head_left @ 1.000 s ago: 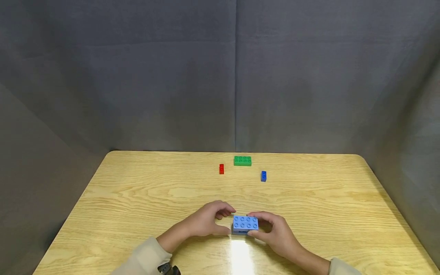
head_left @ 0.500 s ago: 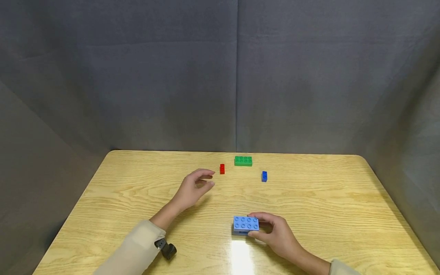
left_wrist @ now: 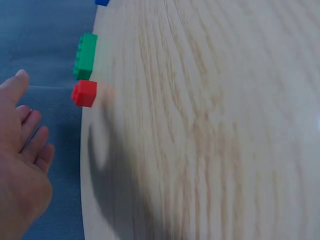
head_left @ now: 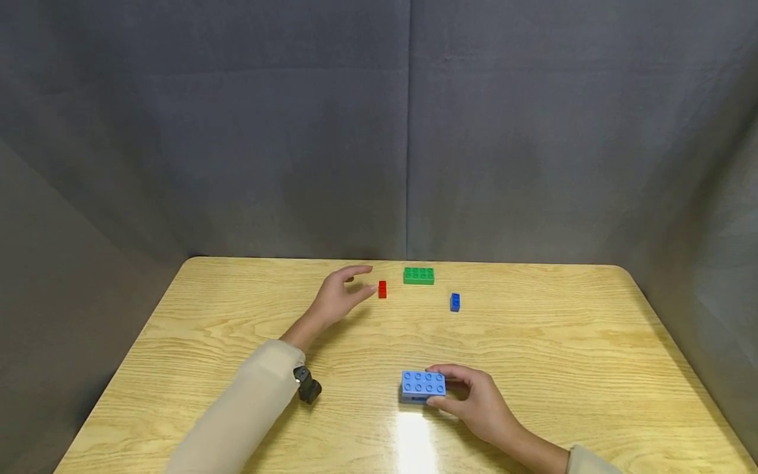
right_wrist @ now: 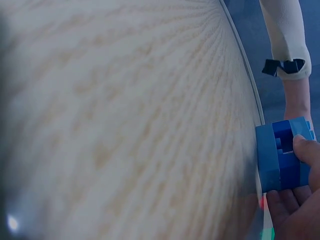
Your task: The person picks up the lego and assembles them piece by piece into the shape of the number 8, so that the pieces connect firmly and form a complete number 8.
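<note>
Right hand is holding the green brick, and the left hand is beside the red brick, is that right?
No: the right hand holds the blue stack, not the green brick, as the head view shows. The left hand is beside the red brick.

A block of light-blue plastic bricks is gripped at its right end by the right hand — thumb on the near side, fingers on the far side. Its studs are turned upward, arranged in two rows of four, and its long side is set left to right. Between its two light-blue layers a darker-blue plastic layer is sandwiched, with a gap beside it. A small, narrow red plastic brick is seen studs up near the far edge of the wooden table — neared, but not gripped, by the left hand.
</note>
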`<move>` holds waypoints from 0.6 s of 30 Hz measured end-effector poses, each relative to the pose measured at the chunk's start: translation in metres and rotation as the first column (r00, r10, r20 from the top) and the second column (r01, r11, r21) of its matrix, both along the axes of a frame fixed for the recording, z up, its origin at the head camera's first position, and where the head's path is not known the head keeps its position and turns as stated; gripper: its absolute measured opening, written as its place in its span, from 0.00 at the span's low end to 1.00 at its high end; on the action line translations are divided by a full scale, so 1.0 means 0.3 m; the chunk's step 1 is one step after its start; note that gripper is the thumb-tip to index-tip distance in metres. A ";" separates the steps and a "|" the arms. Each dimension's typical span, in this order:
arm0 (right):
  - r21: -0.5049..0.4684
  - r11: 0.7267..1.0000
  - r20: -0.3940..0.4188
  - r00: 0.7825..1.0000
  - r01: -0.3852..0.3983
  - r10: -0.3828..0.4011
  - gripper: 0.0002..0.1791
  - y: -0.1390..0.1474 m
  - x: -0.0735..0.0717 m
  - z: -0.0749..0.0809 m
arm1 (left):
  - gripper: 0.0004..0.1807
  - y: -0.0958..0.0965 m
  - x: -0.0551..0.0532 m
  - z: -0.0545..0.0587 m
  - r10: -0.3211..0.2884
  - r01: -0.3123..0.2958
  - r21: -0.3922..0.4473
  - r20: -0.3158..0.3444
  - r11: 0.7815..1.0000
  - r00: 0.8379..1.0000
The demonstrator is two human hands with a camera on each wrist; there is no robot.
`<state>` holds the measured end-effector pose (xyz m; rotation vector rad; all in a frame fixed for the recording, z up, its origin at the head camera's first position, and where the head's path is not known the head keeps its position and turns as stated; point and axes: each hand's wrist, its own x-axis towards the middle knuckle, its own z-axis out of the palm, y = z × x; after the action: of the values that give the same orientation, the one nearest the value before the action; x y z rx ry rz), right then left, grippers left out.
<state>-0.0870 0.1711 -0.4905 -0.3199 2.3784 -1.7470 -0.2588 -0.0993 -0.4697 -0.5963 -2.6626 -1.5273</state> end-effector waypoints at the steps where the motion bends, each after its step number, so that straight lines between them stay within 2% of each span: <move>1: 0.001 1.000 -0.002 1.000 0.001 -0.001 0.25 0.000 0.000 0.000 | 0.26 0.006 -0.008 -0.006 0.004 -0.004 -0.001 0.004 1.000 1.000; 9: 0.009 1.000 -0.017 1.000 0.013 -0.013 0.24 0.002 -0.001 0.002 | 0.30 0.058 -0.058 -0.053 0.016 -0.014 -0.036 0.064 0.999 0.998; 18: 0.019 1.000 0.005 1.000 0.009 -0.010 0.23 0.004 0.006 0.003 | 0.33 0.080 -0.056 -0.098 0.051 -0.036 -0.116 0.129 0.993 0.990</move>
<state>-0.0851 0.1722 -0.4895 -0.3018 2.3959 -1.7257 -0.2754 -0.0754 -0.4992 -0.4533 -2.8552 -1.4615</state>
